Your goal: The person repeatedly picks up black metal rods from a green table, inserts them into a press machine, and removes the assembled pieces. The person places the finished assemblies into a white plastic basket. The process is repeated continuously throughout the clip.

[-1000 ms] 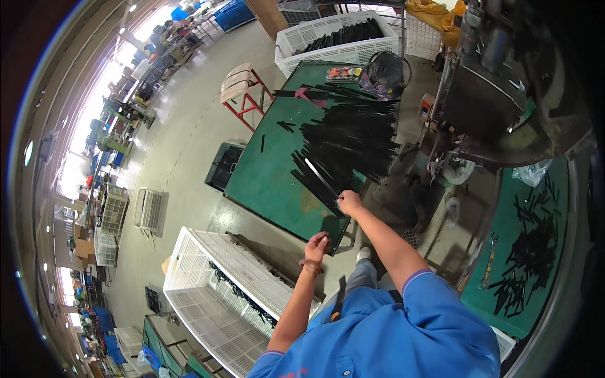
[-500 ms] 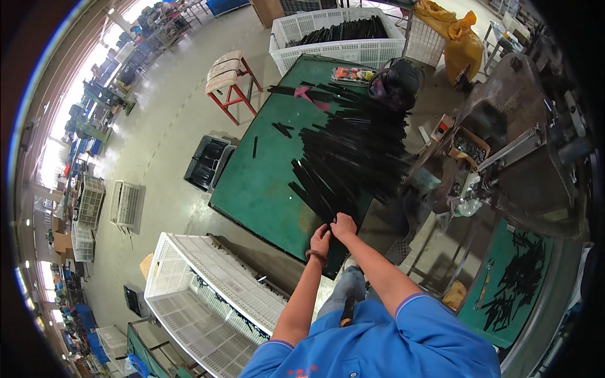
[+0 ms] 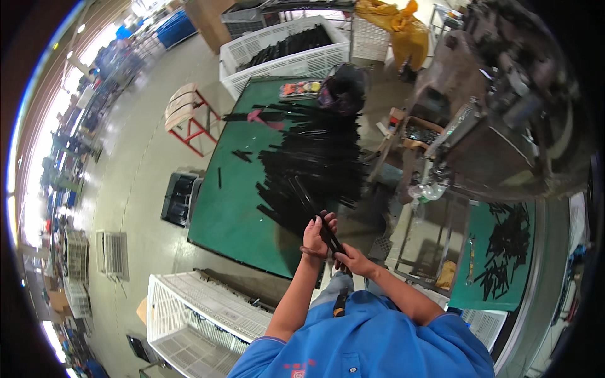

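Two or so long, thin black strips (image 3: pixel 310 203) are held slantwise in front of my body, their far ends over the pile. My left hand (image 3: pixel 319 234) is closed around them near the middle. Lower down, my right hand (image 3: pixel 355 260) grips their near end. Beyond my hands, a large heap of similar black strips (image 3: pixel 315 145) spreads over the green table (image 3: pixel 217 217). A pink tie (image 3: pixel 255 116) wraps one bundle at the heap's far left. Whether the held pieces number two or more is hard to tell.
A white crate of black strips (image 3: pixel 230 79) stands behind the table; another white crate (image 3: pixel 161 302) is at lower left. A dark machine (image 3: pixel 498 148) rises on the right, beside a green surface (image 3: pixel 469 293) with loose black pieces. A red-legged stool (image 3: pixel 183 113) stands left.
My hands have drawn the strips up off the heap and toward my body. My right hand has slid to their near end, apart from the left. The whole view has shifted.
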Demonstrator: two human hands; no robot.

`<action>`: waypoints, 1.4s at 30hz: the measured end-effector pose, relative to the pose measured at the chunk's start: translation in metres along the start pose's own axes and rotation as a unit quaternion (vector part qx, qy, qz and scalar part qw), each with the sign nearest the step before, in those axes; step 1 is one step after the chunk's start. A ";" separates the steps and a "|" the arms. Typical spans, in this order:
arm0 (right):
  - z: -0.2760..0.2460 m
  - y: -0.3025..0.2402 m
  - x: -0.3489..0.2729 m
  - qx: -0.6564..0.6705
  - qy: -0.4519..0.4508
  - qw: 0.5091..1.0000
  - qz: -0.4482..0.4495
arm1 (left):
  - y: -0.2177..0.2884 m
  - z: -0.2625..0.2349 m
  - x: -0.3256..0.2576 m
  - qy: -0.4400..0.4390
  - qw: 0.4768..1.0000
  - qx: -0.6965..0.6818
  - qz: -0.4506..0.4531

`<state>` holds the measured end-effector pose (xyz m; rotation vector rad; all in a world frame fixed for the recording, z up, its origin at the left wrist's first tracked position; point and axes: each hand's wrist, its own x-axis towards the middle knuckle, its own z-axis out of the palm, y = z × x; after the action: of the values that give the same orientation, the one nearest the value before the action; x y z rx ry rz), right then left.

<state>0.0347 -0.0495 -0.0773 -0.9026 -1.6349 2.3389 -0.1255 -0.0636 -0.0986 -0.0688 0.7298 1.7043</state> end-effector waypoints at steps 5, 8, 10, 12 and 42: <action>-0.049 -0.014 -0.072 -0.214 0.046 0.975 -0.038 | -0.047 0.067 -0.021 -0.047 0.991 0.110 -0.066; -0.119 -0.036 -0.103 -0.162 0.253 0.940 -0.163 | -0.055 0.105 -0.035 -0.096 0.978 0.144 -0.120; -0.189 -0.050 -0.105 -0.030 0.349 0.918 -0.186 | -0.056 0.129 -0.041 -0.120 0.969 0.144 -0.162; -0.241 -0.091 -0.095 -0.423 0.456 0.770 -0.143 | -0.058 0.152 -0.044 -0.132 0.964 0.146 -0.181; -0.221 -0.124 -0.086 -0.188 0.354 0.844 -0.357 | -0.118 0.183 -0.025 -0.121 0.947 0.228 -0.191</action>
<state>0.1999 0.1394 0.0172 -0.8536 -1.6789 1.0319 0.0493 0.0162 0.0079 0.2995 0.8457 1.1203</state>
